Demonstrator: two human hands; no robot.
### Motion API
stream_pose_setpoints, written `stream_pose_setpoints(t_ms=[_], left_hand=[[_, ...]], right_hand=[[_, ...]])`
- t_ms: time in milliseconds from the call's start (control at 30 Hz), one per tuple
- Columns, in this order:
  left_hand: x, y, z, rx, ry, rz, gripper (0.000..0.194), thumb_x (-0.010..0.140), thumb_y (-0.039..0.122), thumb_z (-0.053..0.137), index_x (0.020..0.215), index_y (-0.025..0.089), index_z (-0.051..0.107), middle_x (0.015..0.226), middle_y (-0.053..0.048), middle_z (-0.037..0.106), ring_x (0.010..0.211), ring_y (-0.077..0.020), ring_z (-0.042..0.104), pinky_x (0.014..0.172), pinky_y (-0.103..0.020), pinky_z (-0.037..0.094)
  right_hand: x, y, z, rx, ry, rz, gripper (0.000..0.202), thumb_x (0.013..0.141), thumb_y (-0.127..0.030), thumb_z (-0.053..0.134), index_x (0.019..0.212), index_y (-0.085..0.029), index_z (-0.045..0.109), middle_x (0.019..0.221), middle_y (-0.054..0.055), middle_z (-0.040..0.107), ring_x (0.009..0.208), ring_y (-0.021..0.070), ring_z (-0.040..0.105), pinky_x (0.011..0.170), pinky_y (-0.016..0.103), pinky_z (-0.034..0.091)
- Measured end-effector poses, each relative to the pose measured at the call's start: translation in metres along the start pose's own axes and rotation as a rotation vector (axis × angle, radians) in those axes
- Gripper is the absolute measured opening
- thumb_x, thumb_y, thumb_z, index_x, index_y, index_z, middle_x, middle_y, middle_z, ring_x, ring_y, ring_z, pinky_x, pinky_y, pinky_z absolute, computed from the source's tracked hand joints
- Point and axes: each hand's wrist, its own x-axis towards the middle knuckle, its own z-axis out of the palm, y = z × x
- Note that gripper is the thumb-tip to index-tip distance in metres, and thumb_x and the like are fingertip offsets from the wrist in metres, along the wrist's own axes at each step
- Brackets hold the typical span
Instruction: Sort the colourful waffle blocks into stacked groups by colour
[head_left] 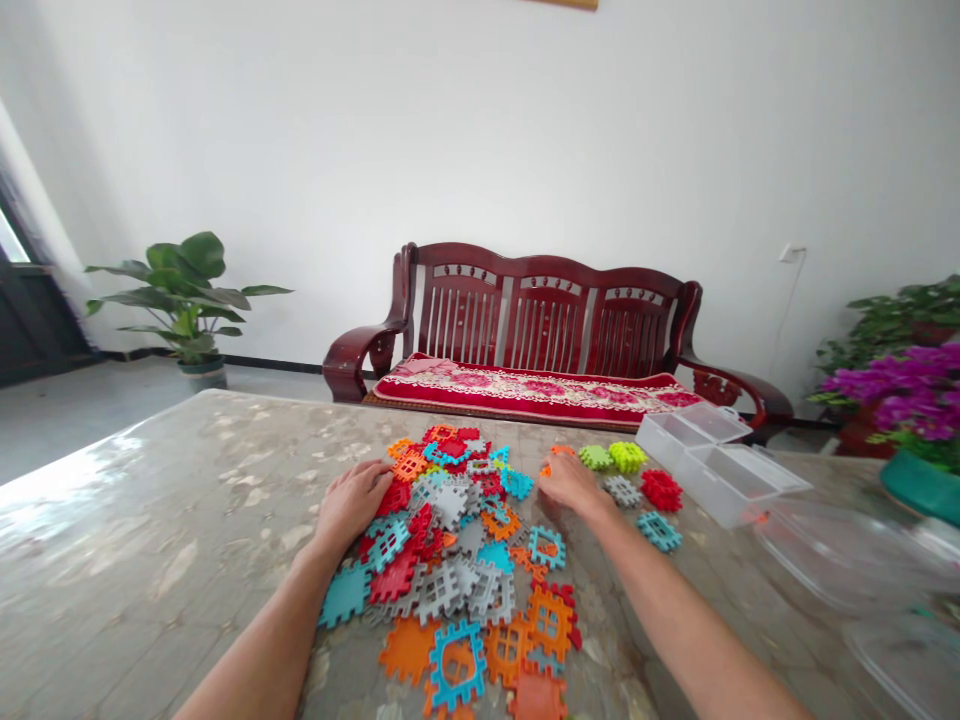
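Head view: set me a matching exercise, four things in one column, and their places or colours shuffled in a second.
1. left hand
2. right hand
3. plastic box
4. bench

A. see-through, on the right side of the table
B. dark red
C. between the puzzle pile and the small green stacks
D. at the left edge of the puzzle pile

Pairs: 1-D, 2-C, 3-A, 4-B

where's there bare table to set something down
Widest bare patch: the tabletop left of the left hand. A narrower strip shows between the pile of pieces and the right forearm. It is crowded between the hands and right of the right hand, with small coloured stacks and a clear box.
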Motion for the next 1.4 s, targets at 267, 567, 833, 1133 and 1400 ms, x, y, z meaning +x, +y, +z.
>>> stream_pose_setpoints(t_ms=[267, 567, 833, 1133, 1400], left_hand=[[-0.002, 0.003, -0.002, 0.012, -0.005, 0.002, 0.043, 0.094, 0.041, 0.034, 0.115, 0.029, 0.069, 0.134, -0.001, 0.064, 0.126, -0.0193, 0.056, 0.110, -0.033, 0.037], [-0.001, 0.001, -0.001, -0.017, 0.003, 0.001, 0.042, 0.093, 0.041, 0.036, 0.113, 0.029, 0.070, 0.134, -0.001, 0.064, 0.125, -0.0206, 0.056, 0.111, -0.035, 0.036], [-0.001, 0.002, -0.001, -0.013, 0.020, -0.009, 0.041, 0.093, 0.042, 0.037, 0.112, 0.030, 0.071, 0.134, -0.001, 0.065, 0.125, -0.0218, 0.057, 0.109, -0.036, 0.038], [0.000, 0.000, 0.001, -0.010, 0.019, 0.002, 0.041, 0.093, 0.041, 0.037, 0.114, 0.030, 0.070, 0.133, -0.001, 0.065, 0.124, -0.0208, 0.057, 0.109, -0.035, 0.039], [0.001, -0.002, 0.002, -0.004, 0.011, -0.001, 0.041, 0.093, 0.042, 0.036, 0.113, 0.030, 0.071, 0.134, -0.001, 0.065, 0.124, -0.0215, 0.057, 0.110, -0.036, 0.038]], right_hand=[[0.000, 0.009, -0.001, 0.065, -0.024, -0.028, 0.034, 0.077, -0.019, 0.051, 0.103, -0.023, 0.073, 0.113, 0.012, 0.071, 0.107, 0.0290, 0.065, 0.078, 0.034, 0.049], [0.010, 0.040, -0.003, 0.222, -0.046, -0.233, 0.036, 0.079, -0.023, 0.054, 0.111, -0.019, 0.069, 0.115, 0.007, 0.071, 0.110, 0.0224, 0.062, 0.094, 0.029, 0.045], [0.005, 0.074, -0.013, 0.217, -0.152, -0.380, 0.090, 0.059, -0.022, 0.072, 0.145, -0.016, 0.046, 0.149, 0.015, 0.047, 0.136, 0.0338, 0.044, 0.114, 0.046, 0.032], [0.007, 0.056, -0.006, 0.149, -0.168, -0.399, 0.075, 0.064, -0.017, 0.065, 0.138, -0.013, 0.054, 0.143, 0.016, 0.053, 0.132, 0.0298, 0.049, 0.113, 0.040, 0.035], [0.007, 0.054, -0.004, 0.212, -0.133, -0.359, 0.070, 0.063, -0.024, 0.068, 0.132, -0.017, 0.060, 0.137, 0.012, 0.059, 0.127, 0.0293, 0.054, 0.111, 0.040, 0.037]])
